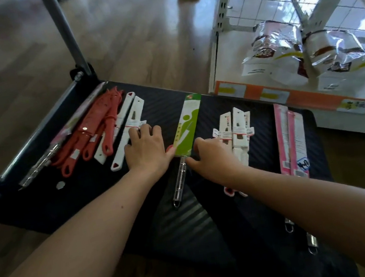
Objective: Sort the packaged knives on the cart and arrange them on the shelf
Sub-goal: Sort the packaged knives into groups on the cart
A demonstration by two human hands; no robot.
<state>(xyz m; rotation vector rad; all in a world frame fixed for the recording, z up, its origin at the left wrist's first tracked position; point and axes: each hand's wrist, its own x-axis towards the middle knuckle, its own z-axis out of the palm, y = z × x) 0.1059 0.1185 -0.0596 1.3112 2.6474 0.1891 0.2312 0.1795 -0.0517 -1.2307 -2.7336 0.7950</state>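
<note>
Head view: green knife pack (188,127) between two hands

It lies mid-deck on the cart (182,224). The left hand (145,146) rests flat and slack against the pack's left edge. The right hand (208,152) touches its handle end, grip unclear.

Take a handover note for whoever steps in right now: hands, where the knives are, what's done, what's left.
Left hand: open, flat on the cart by the white sheathed knives.
Right hand: at the lower end of the green-carded knife; grip unclear.
Grouped on cart: red knives, white packs, pink packs.
Shelf: no knives visible; shelving not yet begun.
</note>
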